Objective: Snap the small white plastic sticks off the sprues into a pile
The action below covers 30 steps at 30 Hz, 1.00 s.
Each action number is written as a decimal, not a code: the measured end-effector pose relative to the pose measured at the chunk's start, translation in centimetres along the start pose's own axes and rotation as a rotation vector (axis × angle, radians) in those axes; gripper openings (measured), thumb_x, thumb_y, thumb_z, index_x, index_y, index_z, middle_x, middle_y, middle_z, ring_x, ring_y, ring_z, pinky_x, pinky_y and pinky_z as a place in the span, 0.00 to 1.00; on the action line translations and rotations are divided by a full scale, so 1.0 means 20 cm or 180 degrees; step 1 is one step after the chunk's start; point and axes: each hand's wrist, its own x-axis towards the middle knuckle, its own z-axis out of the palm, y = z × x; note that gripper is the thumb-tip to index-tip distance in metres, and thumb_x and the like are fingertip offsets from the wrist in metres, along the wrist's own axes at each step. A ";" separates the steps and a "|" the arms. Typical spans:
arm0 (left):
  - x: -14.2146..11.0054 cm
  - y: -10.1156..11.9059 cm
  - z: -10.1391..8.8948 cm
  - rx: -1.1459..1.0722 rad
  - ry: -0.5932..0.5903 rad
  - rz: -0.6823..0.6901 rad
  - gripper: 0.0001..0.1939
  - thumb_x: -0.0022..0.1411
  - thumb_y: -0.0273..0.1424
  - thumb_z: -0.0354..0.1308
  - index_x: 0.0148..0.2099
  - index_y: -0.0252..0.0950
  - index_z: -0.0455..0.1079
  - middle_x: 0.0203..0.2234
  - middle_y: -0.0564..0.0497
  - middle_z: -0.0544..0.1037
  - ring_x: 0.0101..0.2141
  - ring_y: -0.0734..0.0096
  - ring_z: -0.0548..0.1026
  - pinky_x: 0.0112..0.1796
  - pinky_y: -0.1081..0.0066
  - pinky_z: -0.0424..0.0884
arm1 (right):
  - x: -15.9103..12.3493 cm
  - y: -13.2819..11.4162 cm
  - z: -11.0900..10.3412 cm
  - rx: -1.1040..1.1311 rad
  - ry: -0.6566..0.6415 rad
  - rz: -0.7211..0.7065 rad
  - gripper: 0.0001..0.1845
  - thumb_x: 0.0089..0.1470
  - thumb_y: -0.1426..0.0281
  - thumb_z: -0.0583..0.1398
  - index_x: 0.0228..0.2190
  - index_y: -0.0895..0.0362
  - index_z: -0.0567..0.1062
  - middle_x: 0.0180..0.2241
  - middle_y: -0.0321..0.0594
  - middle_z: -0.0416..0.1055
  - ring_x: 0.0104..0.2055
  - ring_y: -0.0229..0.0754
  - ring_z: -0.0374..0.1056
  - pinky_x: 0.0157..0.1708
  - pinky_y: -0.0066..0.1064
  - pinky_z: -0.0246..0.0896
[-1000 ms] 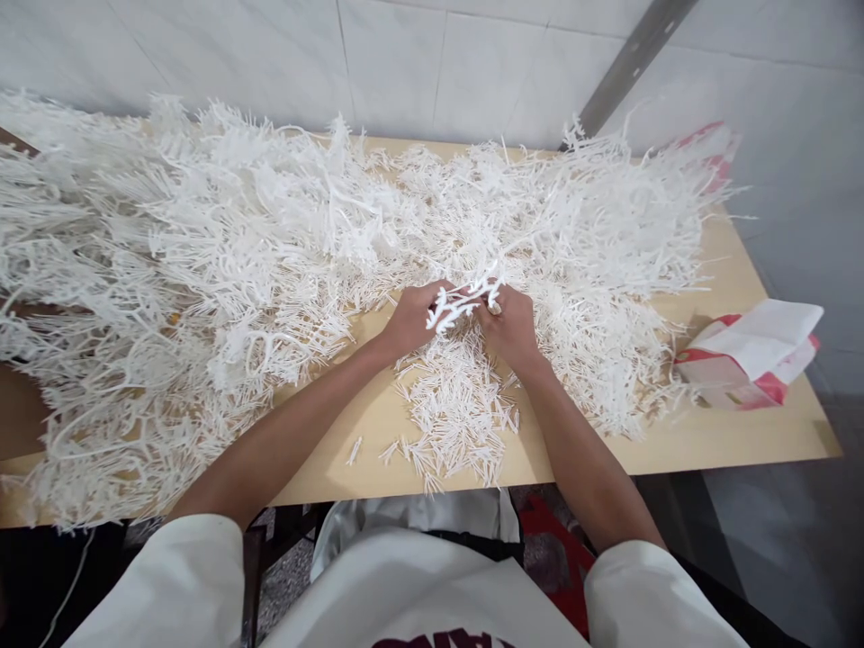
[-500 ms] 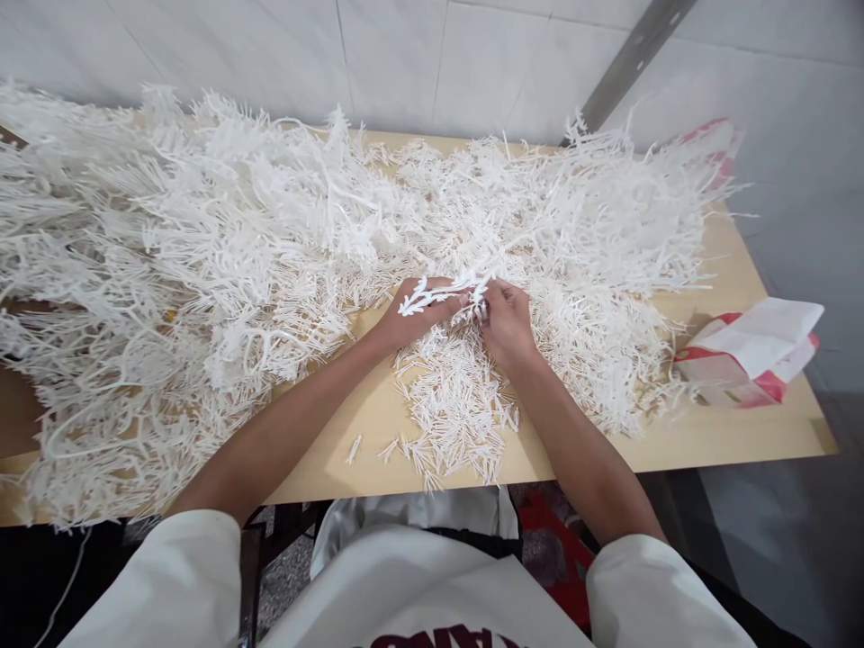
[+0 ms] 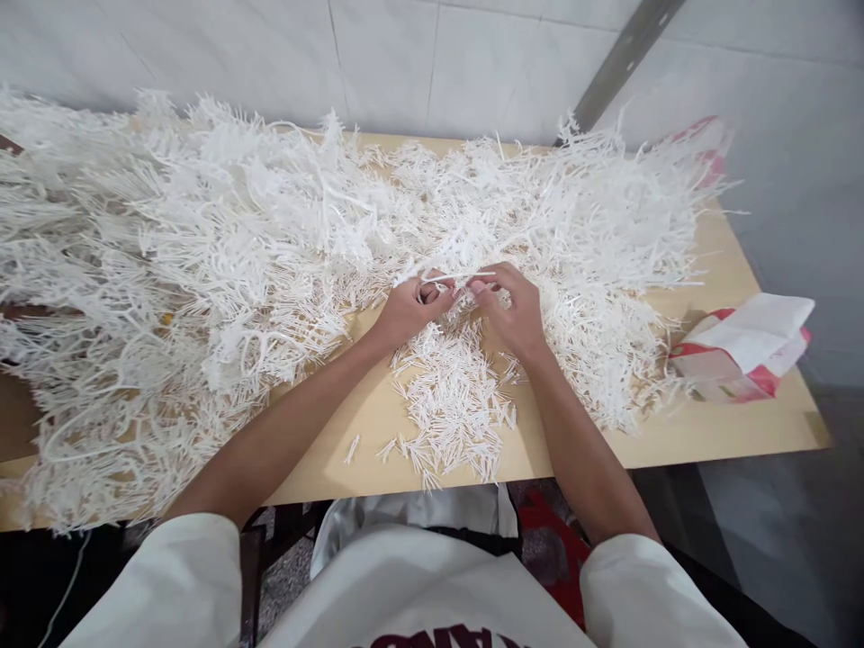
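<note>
Over the middle of the table, my left hand (image 3: 410, 311) is closed, with thumb and fingers pinching a thin, branched white plastic sprue (image 3: 451, 277). One straight strand of the sprue reaches across toward my right hand (image 3: 511, 309). The thumb and index finger of that hand are bent together close to the left fingertips; what lies between them is too small to make out. Just below both hands lies a small heap of short white plastic sticks (image 3: 459, 405).
A large tangled pile of white branched sprues (image 3: 202, 225) covers the table's left side. Another white pile (image 3: 594, 243) spreads to the right. A red-and-white paper box (image 3: 739, 351) stands near the right end of the wooden table (image 3: 729, 441). Behind is a tiled wall (image 3: 499, 63).
My hands have drawn slightly apart, the right one moving a little to the right. The sprue has turned, so its branched end no longer lies over the back of my left hand.
</note>
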 end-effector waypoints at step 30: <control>0.00 0.02 0.00 0.0436 -0.0028 0.0164 0.13 0.56 0.40 0.59 0.32 0.35 0.69 0.15 0.60 0.59 0.18 0.82 0.56 0.22 0.75 0.53 | 0.00 -0.03 0.01 0.0476 -0.0694 0.0396 0.15 0.57 0.56 0.57 0.39 0.51 0.78 0.40 0.38 0.77 0.40 0.37 0.73 0.41 0.33 0.68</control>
